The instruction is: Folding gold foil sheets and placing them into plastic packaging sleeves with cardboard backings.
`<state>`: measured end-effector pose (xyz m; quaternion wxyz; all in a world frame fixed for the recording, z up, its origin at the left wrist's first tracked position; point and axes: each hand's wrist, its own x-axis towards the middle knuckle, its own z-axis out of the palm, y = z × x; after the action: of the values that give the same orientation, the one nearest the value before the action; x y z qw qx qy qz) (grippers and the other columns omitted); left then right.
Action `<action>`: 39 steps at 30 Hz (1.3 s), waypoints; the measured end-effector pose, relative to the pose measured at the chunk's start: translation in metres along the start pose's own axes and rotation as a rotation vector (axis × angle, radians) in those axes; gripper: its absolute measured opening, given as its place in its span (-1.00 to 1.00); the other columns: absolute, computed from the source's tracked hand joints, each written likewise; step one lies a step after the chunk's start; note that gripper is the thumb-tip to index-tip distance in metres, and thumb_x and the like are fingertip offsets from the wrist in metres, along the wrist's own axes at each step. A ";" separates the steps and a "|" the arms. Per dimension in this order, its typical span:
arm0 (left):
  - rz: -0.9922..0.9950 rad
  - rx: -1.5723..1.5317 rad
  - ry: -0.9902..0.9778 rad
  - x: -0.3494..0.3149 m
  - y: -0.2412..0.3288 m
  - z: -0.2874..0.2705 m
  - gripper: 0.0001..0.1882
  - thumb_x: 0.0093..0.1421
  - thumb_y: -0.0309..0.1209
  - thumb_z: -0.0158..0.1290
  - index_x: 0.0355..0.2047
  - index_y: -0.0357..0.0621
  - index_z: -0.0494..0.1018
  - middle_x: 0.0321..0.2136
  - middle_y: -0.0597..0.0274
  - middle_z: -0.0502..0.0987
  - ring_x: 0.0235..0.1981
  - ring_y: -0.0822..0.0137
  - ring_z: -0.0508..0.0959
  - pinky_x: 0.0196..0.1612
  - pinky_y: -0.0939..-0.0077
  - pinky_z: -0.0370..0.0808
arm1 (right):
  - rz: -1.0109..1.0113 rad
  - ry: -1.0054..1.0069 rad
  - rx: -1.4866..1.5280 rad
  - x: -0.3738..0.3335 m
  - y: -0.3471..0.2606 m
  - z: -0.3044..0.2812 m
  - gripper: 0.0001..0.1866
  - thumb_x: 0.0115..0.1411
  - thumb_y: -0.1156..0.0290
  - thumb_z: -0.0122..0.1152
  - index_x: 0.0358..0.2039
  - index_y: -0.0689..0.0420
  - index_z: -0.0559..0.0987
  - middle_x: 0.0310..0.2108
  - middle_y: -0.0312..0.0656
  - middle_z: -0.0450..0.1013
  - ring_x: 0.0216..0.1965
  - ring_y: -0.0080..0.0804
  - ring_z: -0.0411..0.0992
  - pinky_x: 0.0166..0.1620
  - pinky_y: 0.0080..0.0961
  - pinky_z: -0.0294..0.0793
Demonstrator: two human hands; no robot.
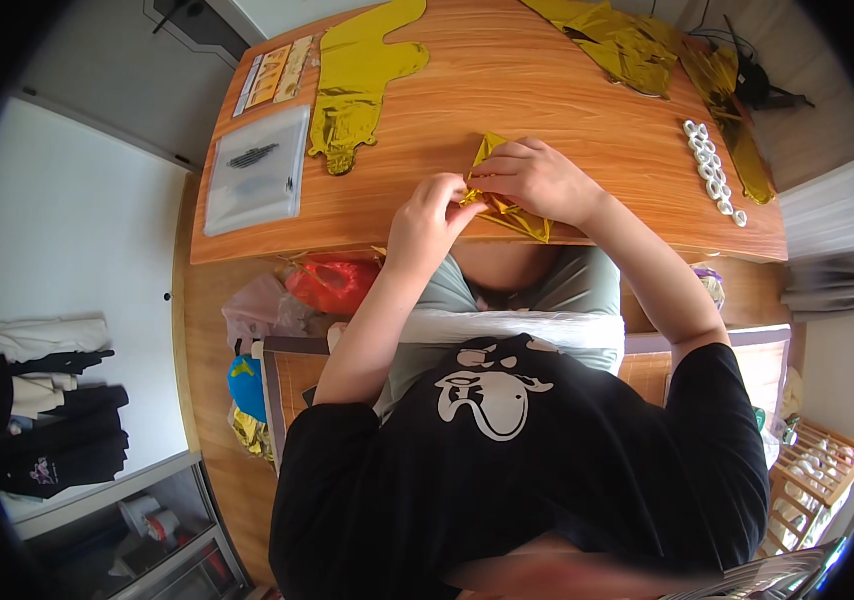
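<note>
A gold foil balloon (522, 220), folded into a crumpled flat shape, lies at the table's near edge between my hands. My left hand (425, 225) pinches its left side with thumb and fingers. From the right, my right hand (552, 182) reaches over the foil, its bent fingers gripping the upper left part close to my left fingertips. Whatever lies exactly under the fingertips is hidden. Further off to the left, a flat gold foil balloon (355, 85) is spread out uninflated, its narrow end toward me.
At the far right lie more gold foil sheets (637, 50) beside a row of small white rolls (712, 175). Clear plastic bags (259, 170) and printed cards (275, 75) rest at the table's left. A red bag (335, 285) sits below the near edge.
</note>
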<state>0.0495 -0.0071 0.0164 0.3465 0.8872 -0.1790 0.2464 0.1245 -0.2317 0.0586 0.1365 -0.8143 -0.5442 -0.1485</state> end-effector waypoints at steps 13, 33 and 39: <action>0.300 0.325 -0.154 -0.019 -0.007 -0.032 -0.60 0.21 -0.08 0.23 0.00 0.07 0.62 0.15 0.25 0.52 0.22 0.16 0.45 0.26 0.05 0.38 | 0.018 -0.053 -0.017 0.000 -0.002 0.002 -0.59 0.21 0.33 0.15 0.09 -0.06 0.64 0.08 -0.36 0.55 0.18 -0.31 0.43 0.25 -0.30 0.34; 0.289 0.363 -0.163 -0.023 -0.003 -0.029 -0.45 0.18 0.06 0.23 0.11 0.14 0.57 0.21 0.28 0.46 0.22 0.14 0.42 0.20 0.14 0.40 | 0.018 -0.074 -0.013 -0.001 -0.007 0.002 -0.52 0.19 0.32 0.14 0.15 -0.09 0.61 0.03 -0.36 0.55 0.12 -0.33 0.43 0.22 -0.31 0.33; 0.096 0.110 -0.049 -0.012 -0.007 -0.029 -0.65 0.16 -0.19 0.30 -0.06 0.02 0.64 -0.09 0.22 0.60 -0.04 0.11 0.57 0.02 0.22 0.50 | -0.011 -0.067 -0.032 -0.002 -0.003 0.005 -0.51 0.21 0.33 0.13 0.19 -0.06 0.58 0.05 -0.35 0.54 0.14 -0.33 0.41 0.24 -0.31 0.30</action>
<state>0.0341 0.0202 0.0246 0.2804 0.9010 -0.2160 0.2507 0.1211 -0.2301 0.0540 0.1045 -0.8179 -0.5506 -0.1306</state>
